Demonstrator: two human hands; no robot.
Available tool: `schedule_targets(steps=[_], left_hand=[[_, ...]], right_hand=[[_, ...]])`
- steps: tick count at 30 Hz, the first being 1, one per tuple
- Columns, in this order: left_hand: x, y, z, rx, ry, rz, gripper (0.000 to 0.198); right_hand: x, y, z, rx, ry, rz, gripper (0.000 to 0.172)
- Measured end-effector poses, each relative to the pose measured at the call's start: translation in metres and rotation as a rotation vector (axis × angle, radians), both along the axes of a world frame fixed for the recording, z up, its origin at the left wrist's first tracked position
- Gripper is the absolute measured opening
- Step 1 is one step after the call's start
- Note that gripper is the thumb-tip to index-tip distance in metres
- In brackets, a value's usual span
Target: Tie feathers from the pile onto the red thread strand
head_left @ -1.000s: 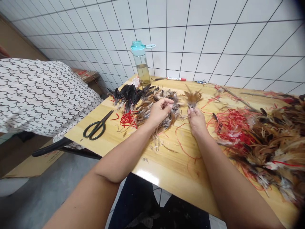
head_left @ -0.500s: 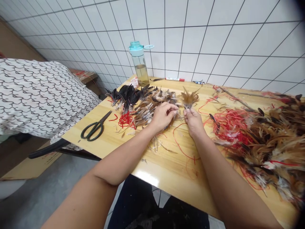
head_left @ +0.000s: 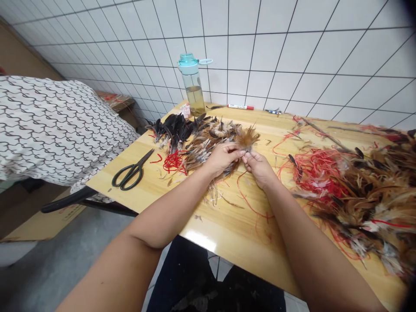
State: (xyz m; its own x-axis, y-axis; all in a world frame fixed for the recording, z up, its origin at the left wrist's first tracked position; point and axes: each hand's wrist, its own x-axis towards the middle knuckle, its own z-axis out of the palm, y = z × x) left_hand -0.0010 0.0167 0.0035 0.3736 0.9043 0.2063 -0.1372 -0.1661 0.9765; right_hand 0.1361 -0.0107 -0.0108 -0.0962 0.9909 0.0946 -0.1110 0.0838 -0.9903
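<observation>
Both hands meet over the wooden table (head_left: pixel 227 234) at the base of a small brown feather bunch (head_left: pixel 247 138), whose tips fan upward. My right hand (head_left: pixel 260 168) is closed, pinching the quill ends. My left hand (head_left: pixel 224 159) is closed too, its thumb and fingertips on the same base from the other side. Beneath and behind my left hand lies a pile of brown and pale feathers (head_left: pixel 198 149). A red string (head_left: pixel 247 199) curves over the tabletop below my right hand.
Black-handled scissors (head_left: pixel 131 171), black feathers (head_left: pixel 175 130) and red string pieces (head_left: pixel 173 161) lie left. A water bottle (head_left: pixel 194 89) and a marker (head_left: pixel 240 107) stand and lie by the tiled wall. Right is a large feather heap (head_left: pixel 373 182). A person in patterned cloth (head_left: pixel 61 130) is at left.
My right hand has moved left with the feather bunch, bringing it to my left hand. The fingertips of both hands now meet at its base.
</observation>
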Motion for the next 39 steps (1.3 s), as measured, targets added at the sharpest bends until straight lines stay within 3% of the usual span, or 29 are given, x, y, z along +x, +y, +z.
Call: schedule_targets(steps=[5,10,24,29,32,36,39], left_hand=[[-0.004,0.004,-0.003,-0.058,-0.058,-0.119,0.035],[-0.004,0.005,-0.002,-0.037,-0.066,-0.192,0.036],[0.002,-0.001,0.002,-0.065,0.0,-0.121,0.015],[0.003,-0.002,0.001,-0.046,0.009,-0.075,0.015],[0.002,-0.002,0.003,0.058,0.094,0.035,0.009],[0.0,-0.003,0.003,0.376,0.408,0.26,0.015],[0.001,-0.004,-0.002,0.621,0.624,0.271,0.017]], right_hand=[[0.003,-0.003,0.005,-0.051,0.051,0.105,0.049],[0.003,-0.004,0.004,-0.046,-0.004,0.094,0.049],[0.003,-0.006,0.005,-0.008,-0.06,0.079,0.047],[-0.001,-0.003,0.0,0.039,-0.08,-0.025,0.044],[0.001,0.0,0.001,0.062,-0.038,-0.118,0.042],[0.014,0.006,0.001,-0.016,0.064,-0.28,0.037],[0.023,0.011,-0.004,-0.038,0.096,-0.388,0.036]])
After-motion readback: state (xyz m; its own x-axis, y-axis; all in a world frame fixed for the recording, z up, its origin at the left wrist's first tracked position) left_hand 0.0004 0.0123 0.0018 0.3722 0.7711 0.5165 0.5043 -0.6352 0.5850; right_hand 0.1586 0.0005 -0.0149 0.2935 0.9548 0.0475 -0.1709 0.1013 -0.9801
